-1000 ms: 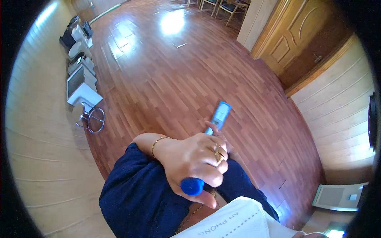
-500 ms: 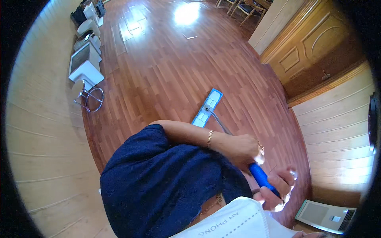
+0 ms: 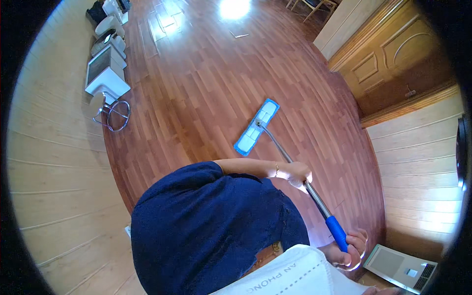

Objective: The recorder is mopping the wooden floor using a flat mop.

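A flat mop (image 3: 318, 199) with a bright metal pole slants across the floor in front of me. Its long pad (image 3: 250, 137), white-backed with a blue fringe, lies flat on the wooden floor. My left hand (image 3: 298, 175), reaching across from a navy sleeve, is closed around the middle of the pole. At the upper end of the pole, my right hand (image 3: 350, 251) wraps the end of the blue grip (image 3: 336, 233). Part of its palm is hidden behind the fingers.
Along the left wall stand a chrome-ringed stool (image 3: 117, 116), a white cabinet-like unit (image 3: 107, 77) and other items. A wooden door (image 3: 393, 64) is on the right. A pale appliance (image 3: 400, 268) sits at lower right, and chairs (image 3: 314, 9) stand far right.
My left hand has moved down the pole, away from the blue grip, so bare metal shows between the hands. The mop pad has shifted slightly farther from me.
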Motion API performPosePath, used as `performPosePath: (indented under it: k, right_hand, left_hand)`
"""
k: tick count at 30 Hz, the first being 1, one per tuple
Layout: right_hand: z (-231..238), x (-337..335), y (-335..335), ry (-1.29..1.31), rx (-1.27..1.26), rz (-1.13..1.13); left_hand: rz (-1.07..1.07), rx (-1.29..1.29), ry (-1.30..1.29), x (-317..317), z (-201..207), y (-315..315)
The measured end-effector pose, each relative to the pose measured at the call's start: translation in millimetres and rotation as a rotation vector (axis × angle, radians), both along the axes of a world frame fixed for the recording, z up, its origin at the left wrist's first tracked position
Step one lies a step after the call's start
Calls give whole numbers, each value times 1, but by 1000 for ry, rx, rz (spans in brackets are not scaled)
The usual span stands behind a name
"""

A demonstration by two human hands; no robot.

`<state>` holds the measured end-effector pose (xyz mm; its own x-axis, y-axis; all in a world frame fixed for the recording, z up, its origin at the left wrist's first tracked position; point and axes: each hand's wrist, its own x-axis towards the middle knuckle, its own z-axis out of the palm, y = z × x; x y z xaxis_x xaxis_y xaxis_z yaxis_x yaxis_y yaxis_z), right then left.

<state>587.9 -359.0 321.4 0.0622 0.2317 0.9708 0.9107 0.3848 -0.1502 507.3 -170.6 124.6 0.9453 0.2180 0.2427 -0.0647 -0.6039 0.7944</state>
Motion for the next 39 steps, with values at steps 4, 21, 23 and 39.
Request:
performPosePath:
  k: [4,21,23,39]
  right_hand:
    - [-21,-13,19,110,-41,169]
    - [-76,-87,147,197,-654,1092]
    - [-76,-101,158,181,-653,1150]
    - [-71,-167,204,47,-907,1525]
  left_hand:
    - [107,4,58,-21,-12,23]
    - [833,235,-93,-195,-93,123]
    - [885,244,-76,-221,-104,123]
    - [1440,332,44,-357,-95,26]
